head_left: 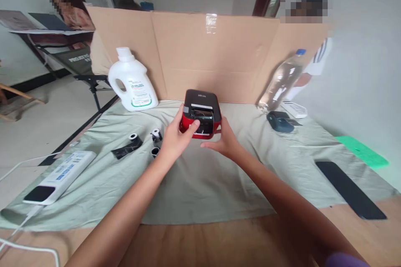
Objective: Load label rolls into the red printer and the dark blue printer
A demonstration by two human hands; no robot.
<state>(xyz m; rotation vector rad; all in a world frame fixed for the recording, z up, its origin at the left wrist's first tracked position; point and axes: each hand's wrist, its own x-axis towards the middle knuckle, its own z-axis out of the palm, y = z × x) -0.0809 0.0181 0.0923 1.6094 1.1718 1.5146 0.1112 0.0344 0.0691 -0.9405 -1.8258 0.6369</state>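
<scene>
A small red and black label printer (202, 110) stands with its lid up on the pale green cloth (200, 179) in the middle of the table. My left hand (177, 135) grips its left front corner, thumb over the open compartment. Against the printer's right front side rests my right hand (223, 139), fingers together and stretched forward. Left of my left hand lie small label rolls (156, 136), and a black unrolled strip with its roll (128, 146).
A white detergent jug (133, 81) stands at the back left, a clear water bottle (283, 79) leans at the back right. A cardboard screen (194, 54) closes the back. A white power strip (59, 175), a small dark device (280, 122), a black slab (349, 189) and a green sheet (361, 152) lie around.
</scene>
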